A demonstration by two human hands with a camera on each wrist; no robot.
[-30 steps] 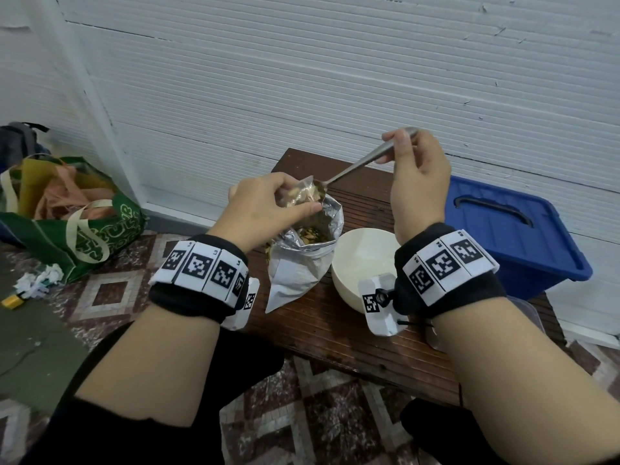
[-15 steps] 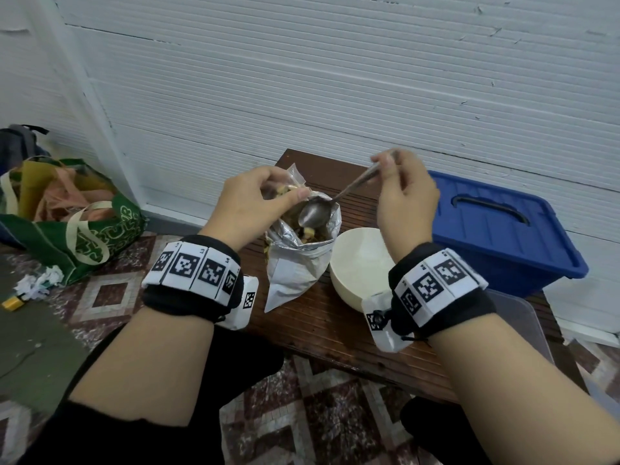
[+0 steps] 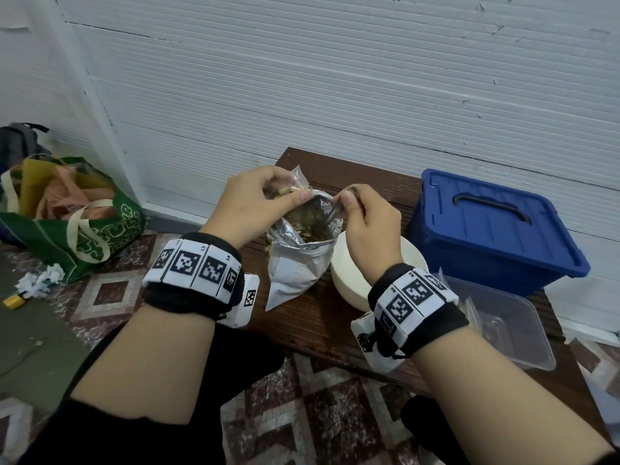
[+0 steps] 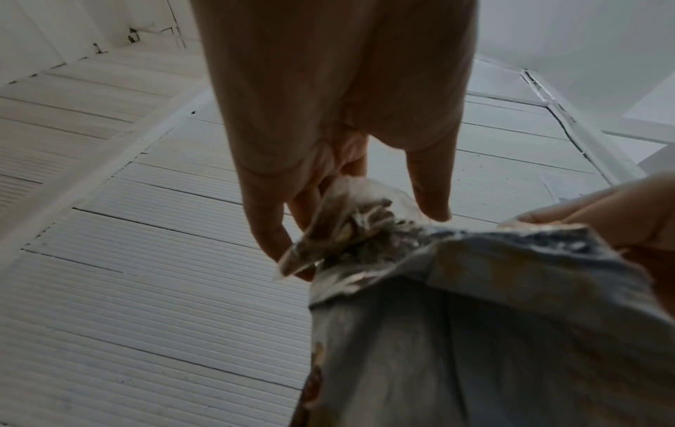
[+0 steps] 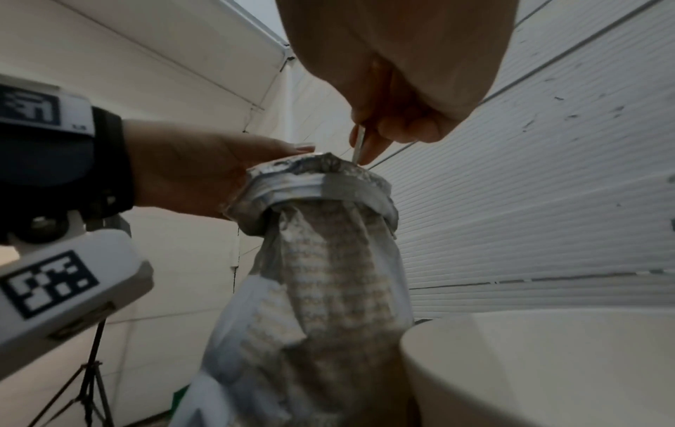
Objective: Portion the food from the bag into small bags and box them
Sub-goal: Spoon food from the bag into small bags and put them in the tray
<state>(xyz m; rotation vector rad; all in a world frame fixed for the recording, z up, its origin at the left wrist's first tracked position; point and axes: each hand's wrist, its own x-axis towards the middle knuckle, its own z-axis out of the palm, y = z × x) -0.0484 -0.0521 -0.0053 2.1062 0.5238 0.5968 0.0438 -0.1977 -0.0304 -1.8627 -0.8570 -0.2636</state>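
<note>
pinching a small bag (image 3: 295,182) at the foil bag (image 3: 298,260) rim, left hand (image 3: 255,203); right hand (image 3: 369,226) grips spoon (image 5: 359,147) inside.

The bowl of the metal spoon (image 3: 330,214) is sunk in the open silver foil bag (image 3: 298,263); we see only part of its handle below the right hand (image 3: 365,226). The food inside the bag is too dark and small for us to identify. The left hand (image 3: 248,203) covers most of the small clear plastic bag (image 3: 298,177). The right wrist hides part of the cream round bowl (image 3: 349,280). In the left wrist view, the foil bag is blurred and cut off at the bottom edge. The clear plastic container (image 3: 510,327) blurs near the right edge.
</note>
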